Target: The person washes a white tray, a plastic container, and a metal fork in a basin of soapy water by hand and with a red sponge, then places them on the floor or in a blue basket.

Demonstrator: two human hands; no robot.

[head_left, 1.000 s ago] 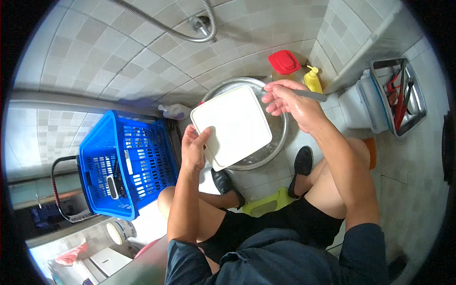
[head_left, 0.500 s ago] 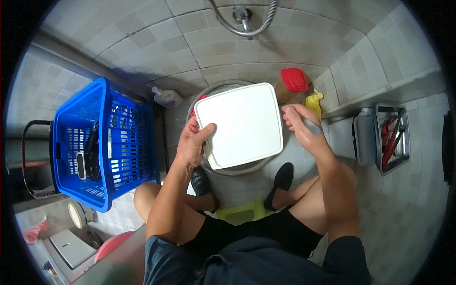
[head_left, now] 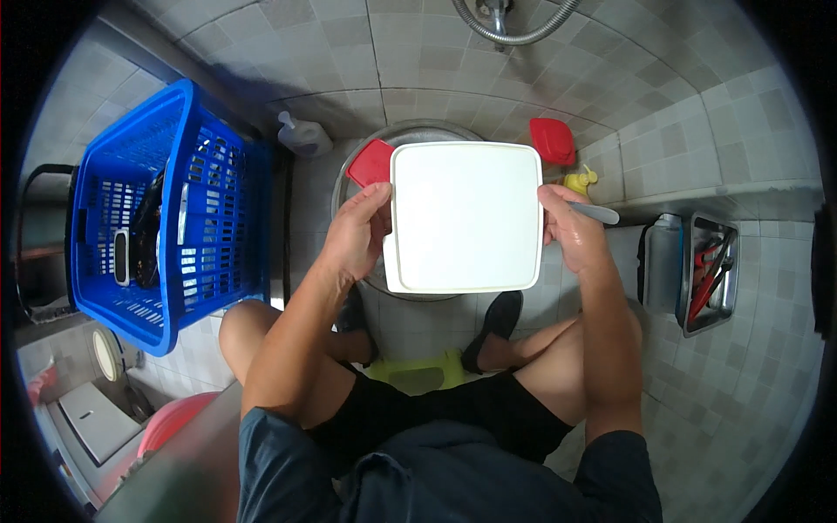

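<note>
A white rectangular plastic lid [head_left: 466,218] with rounded corners and a raised rim is held up in front of me over a round metal basin [head_left: 427,131]. My left hand [head_left: 353,231] grips its left edge, thumb towards the face. On the opposite edge, my right hand [head_left: 571,228] is closed with the thumb at the rim. A flat grey tool with a rounded end [head_left: 597,212] sticks out of that hand; its other part is hidden. Behind the lid's upper left corner, a red plastic lid-like piece [head_left: 370,163] shows at the basin. Most of the basin is covered.
A blue basket [head_left: 179,261] holding dark items stands at the left. Bottles stand by the wall: one pale [head_left: 305,137], one yellow [head_left: 580,180], beside a red-lidded container [head_left: 553,141]. At right is a metal tray [head_left: 731,292] with red-handled tools. A green stool [head_left: 418,370] is below me.
The white lid has straightened and come slightly right and up. My right hand, earlier apart from it, now meets its right edge. The view has shifted, and more of the red piece shows.
</note>
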